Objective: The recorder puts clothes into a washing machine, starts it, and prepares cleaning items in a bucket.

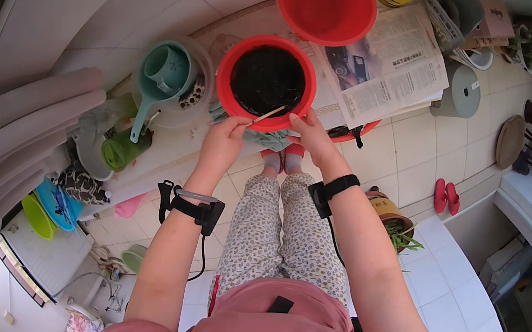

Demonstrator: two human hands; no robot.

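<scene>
A round red basin point(227, 81) stands in front of me, with dark, nearly black liquid point(269, 77) filling much of its inside. My left hand point(227, 136) is closed at the basin's near left rim, pinching a thin wooden stick point(268, 116). The stick slants up and right, its far end over the dark liquid. At the near right rim, my right hand point(314, 137) grips the basin; some of its fingers are hidden. Beyond it is a second red basin point(327, 3), and grey-green cloth point(270, 140) shows under the near side.
Newspapers point(390, 67) cover the surface on the right. On the left are a teal long-handled dipper point(141, 117) with a cup inside and a green container point(123, 149). A grey-green bin point(462, 94), potted plant point(393, 220) and red slippers point(446, 197) stand to the right.
</scene>
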